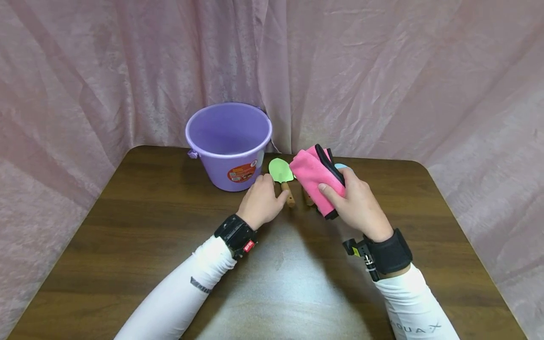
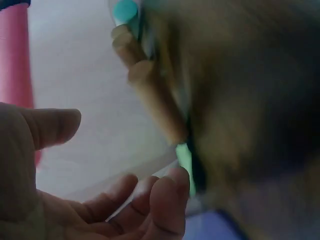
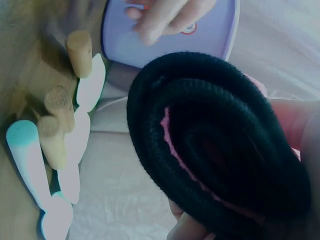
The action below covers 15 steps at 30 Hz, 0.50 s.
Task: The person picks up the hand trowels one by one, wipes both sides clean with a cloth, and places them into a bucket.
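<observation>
My right hand (image 1: 361, 205) holds a folded pink cloth with black edging (image 1: 314, 182), thumb on the near face, above the right-middle of the table. In the right wrist view the cloth's black rolled edge (image 3: 150, 130) fills the middle. My left hand (image 1: 263, 200) is beside a small green trowel (image 1: 280, 170) with a wooden handle; in the left wrist view its thumb and loosely bent fingers (image 2: 167, 200) stand apart with nothing between them. More wooden handles (image 3: 52, 142) and a teal-ended handle (image 3: 27, 155) lie beside the trowel, partly hidden by the cloth in the head view.
A purple bucket (image 1: 229, 153) with a red label stands at the back of the brown wooden table (image 1: 153, 226), left of the trowel. Pink curtain (image 1: 361, 85) hangs right behind the table's far edge. A bit of light blue (image 1: 340, 165) shows beyond the cloth.
</observation>
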### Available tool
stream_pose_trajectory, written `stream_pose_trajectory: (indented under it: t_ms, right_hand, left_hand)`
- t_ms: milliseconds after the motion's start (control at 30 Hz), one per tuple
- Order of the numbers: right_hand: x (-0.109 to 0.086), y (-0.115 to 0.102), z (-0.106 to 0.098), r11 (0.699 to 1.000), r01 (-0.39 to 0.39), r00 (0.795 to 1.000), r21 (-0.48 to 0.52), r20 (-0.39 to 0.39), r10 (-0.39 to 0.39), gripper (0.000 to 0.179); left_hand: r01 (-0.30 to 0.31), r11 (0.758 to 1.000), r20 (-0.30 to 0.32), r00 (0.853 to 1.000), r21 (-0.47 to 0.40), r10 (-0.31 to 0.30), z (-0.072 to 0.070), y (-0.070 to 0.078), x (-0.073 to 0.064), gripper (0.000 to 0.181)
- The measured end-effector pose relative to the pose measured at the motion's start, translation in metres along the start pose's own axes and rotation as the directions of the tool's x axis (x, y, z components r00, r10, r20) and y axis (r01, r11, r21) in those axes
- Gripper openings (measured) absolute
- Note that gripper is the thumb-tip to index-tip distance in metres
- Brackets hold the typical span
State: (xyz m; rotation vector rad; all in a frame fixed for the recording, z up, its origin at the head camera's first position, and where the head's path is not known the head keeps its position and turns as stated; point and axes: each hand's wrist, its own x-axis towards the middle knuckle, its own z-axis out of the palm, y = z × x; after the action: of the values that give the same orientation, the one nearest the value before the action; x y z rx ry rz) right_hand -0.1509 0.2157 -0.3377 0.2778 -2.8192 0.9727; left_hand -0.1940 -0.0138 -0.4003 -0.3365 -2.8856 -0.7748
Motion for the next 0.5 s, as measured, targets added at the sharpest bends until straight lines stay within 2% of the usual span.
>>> stream_pose_trajectory:
  t_ms: [100, 167, 333, 400, 500]
  right_hand:
    - [-0.001, -0.001, -0.003, 1.000, -0.010, 1.000, 0.003, -0.007, 0.010, 0.060]
    - [-0.002, -0.002, -0.004, 1.000, -0.011, 1.000, 0.002, -0.011, 0.011, 0.060]
    - [-0.003, -0.002, -0.006, 1.000, -0.009, 1.000, 0.001, -0.018, 0.009, 0.060]
    - [-0.004, -0.002, -0.007, 1.000, -0.006, 1.000, 0.003, -0.020, 0.006, 0.060]
    - [-0.005, -0.002, -0.007, 1.000, -0.002, 1.000, 0.003, -0.025, 0.002, 0.059]
  left_hand:
    - [0.082, 0.996, 0.020, 0.996, -0.033, -0.081, 0.013, 0.002, 0.010, 0.054]
    - [0.144, 0.988, 0.045, 0.989, -0.060, -0.141, 0.020, 0.004, 0.017, 0.059]
    - [0.291, 0.952, 0.140, 0.951, -0.099, -0.276, 0.033, 0.008, 0.028, 0.074]
    - [0.322, 0.942, 0.163, 0.939, -0.096, -0.304, 0.037, 0.009, 0.032, 0.077]
    - [0.332, 0.940, 0.173, 0.933, -0.082, -0.315, 0.042, 0.010, 0.036, 0.068]
